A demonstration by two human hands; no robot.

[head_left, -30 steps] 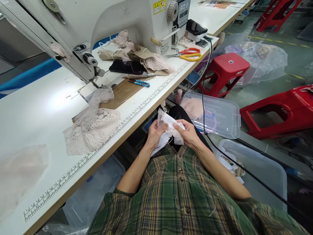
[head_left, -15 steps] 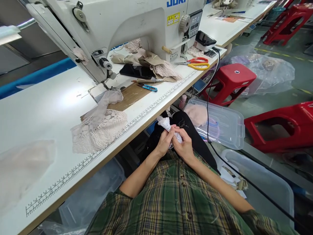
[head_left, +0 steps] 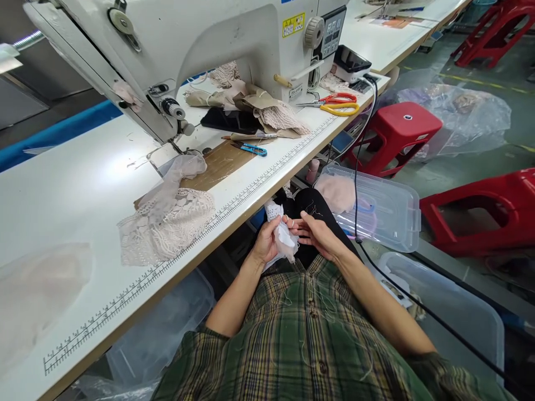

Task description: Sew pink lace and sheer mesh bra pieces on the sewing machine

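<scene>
Left hand [head_left: 267,242] grips the white lace piece [head_left: 284,239] in the lap — right hand [head_left: 317,234] lies open, fingertips just beside it.

I see free room over the lap; the table edge [head_left: 234,220] blocks the left, and the plastic box [head_left: 376,209] blocks the right.

Lace piece [head_left: 283,240]: white cloth, thin, openwork, matt. Lace panel [head_left: 167,225] on the surface [head_left: 75,189]: pale pink cloth, open pattern, rough texture. Surface: white laminate, smooth, semi-gloss, with a printed ruler along the edge. Sewing machine [head_left: 217,39]: painted housing, smooth, glossy. Storage box [head_left: 376,209]: clear plastic, glossy. Stool [head_left: 397,133]: red moulded plastic, glossy. Scissors [head_left: 334,104]: metal blades, red and yellow plastic handles. Shirt [head_left: 317,340]: woven plaid cloth, matt.
</scene>
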